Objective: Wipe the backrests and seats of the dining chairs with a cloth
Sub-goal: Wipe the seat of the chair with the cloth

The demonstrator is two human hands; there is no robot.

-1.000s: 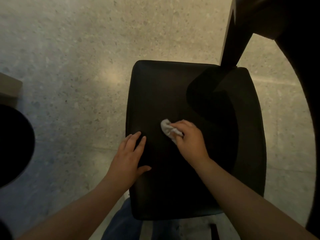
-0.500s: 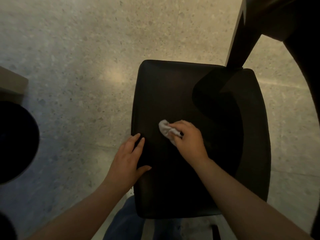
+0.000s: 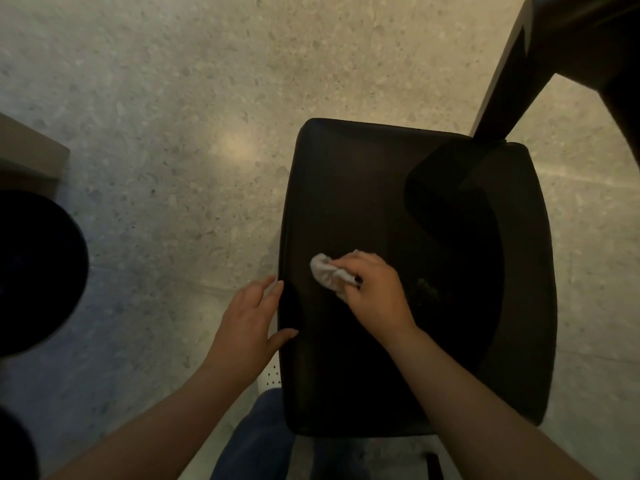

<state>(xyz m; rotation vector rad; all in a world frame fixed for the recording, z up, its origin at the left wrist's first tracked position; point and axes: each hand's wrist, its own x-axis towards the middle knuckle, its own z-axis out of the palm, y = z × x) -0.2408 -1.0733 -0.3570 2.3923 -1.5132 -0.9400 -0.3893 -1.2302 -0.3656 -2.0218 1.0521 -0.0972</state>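
A black dining chair seat (image 3: 363,188) fills the middle right of the head view, seen from above. My right hand (image 3: 375,292) grips a small crumpled white cloth (image 3: 327,273) and presses it onto the seat's left half. My left hand (image 3: 251,317) rests with straight fingers on the seat's left edge, thumb lying on the seat surface. A dark shadow covers the seat's right part. The backrest cannot be made out.
A dark table leg (image 3: 502,91) and tabletop edge (image 3: 588,39) stand at the upper right, over the seat's far corner. Speckled stone floor (image 3: 156,116) spreads left. A dark round object (image 3: 31,271) sits at the left edge. My blue trouser leg (image 3: 256,441) is below.
My right hand has slid the cloth slightly left across the seat. My left hand has shifted from the seat surface out to its left edge. The view has panned left.
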